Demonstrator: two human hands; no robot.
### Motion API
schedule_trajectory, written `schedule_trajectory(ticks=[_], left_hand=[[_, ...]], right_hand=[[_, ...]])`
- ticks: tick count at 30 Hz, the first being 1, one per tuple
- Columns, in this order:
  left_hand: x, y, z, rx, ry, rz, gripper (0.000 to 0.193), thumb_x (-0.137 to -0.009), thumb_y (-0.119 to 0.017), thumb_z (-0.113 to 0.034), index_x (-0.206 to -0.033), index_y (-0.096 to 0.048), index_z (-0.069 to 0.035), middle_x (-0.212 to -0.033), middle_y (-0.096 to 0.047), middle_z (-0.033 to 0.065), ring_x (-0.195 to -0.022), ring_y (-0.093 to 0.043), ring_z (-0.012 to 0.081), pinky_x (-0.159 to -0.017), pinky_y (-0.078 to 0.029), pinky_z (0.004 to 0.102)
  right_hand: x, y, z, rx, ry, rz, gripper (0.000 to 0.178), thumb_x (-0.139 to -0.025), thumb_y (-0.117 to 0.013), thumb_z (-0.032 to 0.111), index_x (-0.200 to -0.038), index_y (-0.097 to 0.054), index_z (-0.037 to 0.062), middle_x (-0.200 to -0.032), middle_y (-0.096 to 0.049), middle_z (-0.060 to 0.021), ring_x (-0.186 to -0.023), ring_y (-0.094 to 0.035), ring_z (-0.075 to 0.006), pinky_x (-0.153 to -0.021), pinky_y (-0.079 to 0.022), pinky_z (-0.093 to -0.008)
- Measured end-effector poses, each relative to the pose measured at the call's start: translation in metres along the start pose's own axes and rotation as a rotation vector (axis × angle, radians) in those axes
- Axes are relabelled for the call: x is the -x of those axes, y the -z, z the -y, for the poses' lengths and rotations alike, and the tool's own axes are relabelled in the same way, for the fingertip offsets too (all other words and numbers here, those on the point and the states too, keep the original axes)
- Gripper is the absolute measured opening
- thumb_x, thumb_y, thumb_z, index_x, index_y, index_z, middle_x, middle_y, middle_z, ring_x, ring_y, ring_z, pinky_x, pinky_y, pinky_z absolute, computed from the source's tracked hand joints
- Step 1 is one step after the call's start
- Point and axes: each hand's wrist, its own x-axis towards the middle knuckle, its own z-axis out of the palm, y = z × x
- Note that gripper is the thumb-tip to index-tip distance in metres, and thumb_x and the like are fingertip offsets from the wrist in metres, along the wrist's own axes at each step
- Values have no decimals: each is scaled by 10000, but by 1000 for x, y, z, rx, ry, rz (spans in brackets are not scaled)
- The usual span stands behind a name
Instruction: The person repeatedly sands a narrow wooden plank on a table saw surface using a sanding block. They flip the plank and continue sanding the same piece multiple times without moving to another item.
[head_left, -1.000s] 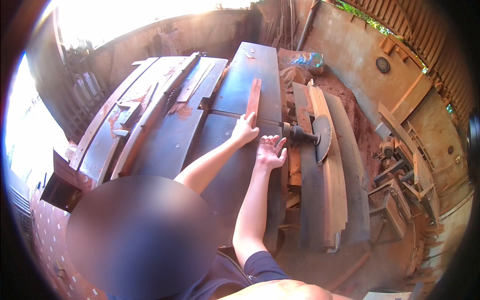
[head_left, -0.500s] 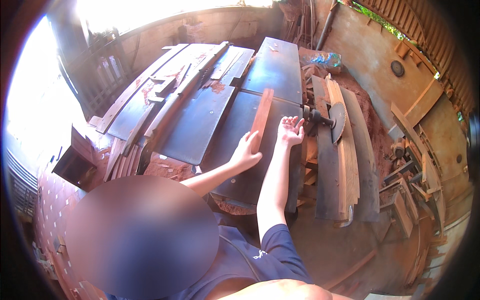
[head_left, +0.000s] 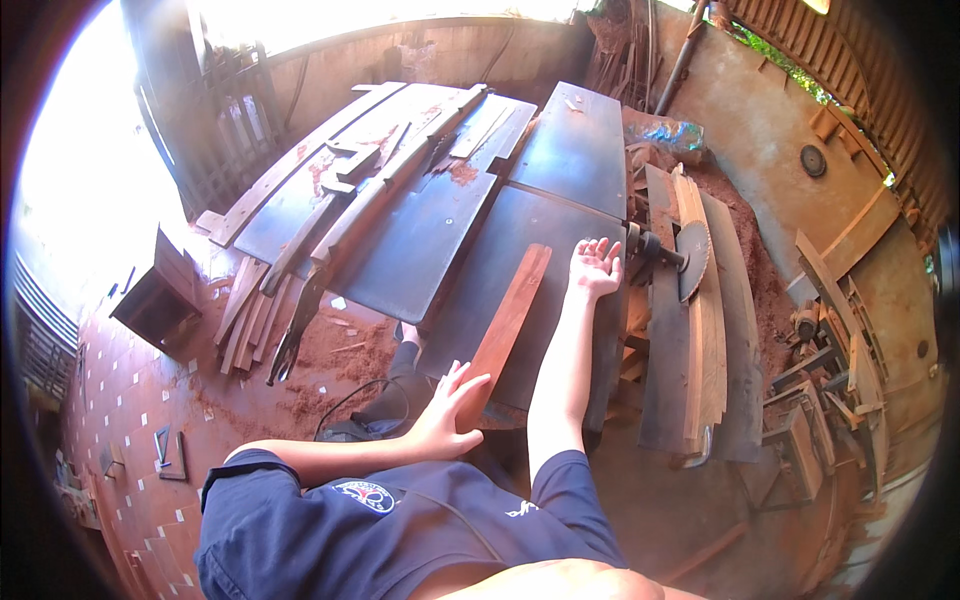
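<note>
My left hand (head_left: 447,412) is near my body, its thumb and fingers around the near end of a reddish-brown wooden board (head_left: 515,302). The board slants away from me over a dark metal machine table (head_left: 475,262), its far end towards my right hand. The grip is partly hidden behind the fingers. Resting by the right edge of the same table, my right hand (head_left: 597,268) is palm up with loosely curled fingers and nothing in it. Just right of it, a toothed circular saw blade (head_left: 692,260) stands on a shaft; whether it spins cannot be told.
Long planks (head_left: 700,340) lie beside the blade. A second metal table (head_left: 410,245) on the left carries a long fence bar (head_left: 400,170) and wood strips. Sawdust (head_left: 325,390) covers the floor there. A wooden box (head_left: 165,300) stands at left, and offcuts (head_left: 805,390) are piled at right.
My left hand has drawn back towards my body, bringing the board with it. My right hand stays by the table's right edge. The view has shifted slightly, and a blurred oval at lower left is gone.
</note>
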Motion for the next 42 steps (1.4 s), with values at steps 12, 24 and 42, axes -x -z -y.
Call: schedule_trajectory(ticks=[12,24,42], left_hand=[[-9,-5,-8,43,-3,-33,814,-705,-694,-149,-1476,-431,-128,-1616,-137,282,-1526,-6,441,-1214,-122,564],[-42,-3,4,-173,-91,-62,866,-715,-688,-166,-1526,-385,-156,-1632,-108,257,-1511,43,486,-1194,-117,617],[-175,-3,19,-395,9,-84,863,-786,-646,-321,-1539,-321,-54,-1656,-48,202,-1510,29,483,-1182,-162,639]], right_hand=[[2,-1,-1,35,5,-9,389,-830,-575,330,-1157,-658,136,-1068,-621,-118,-867,-547,-266,-824,-441,-466],[2,-1,-1,61,3,-13,380,-853,-555,335,-1168,-655,147,-1055,-615,-88,-908,-538,-244,-822,-431,-455],[2,-5,8,17,-13,84,384,-886,-533,370,-1131,-662,104,-1067,-621,-143,-907,-546,-285,-826,-436,-461]])
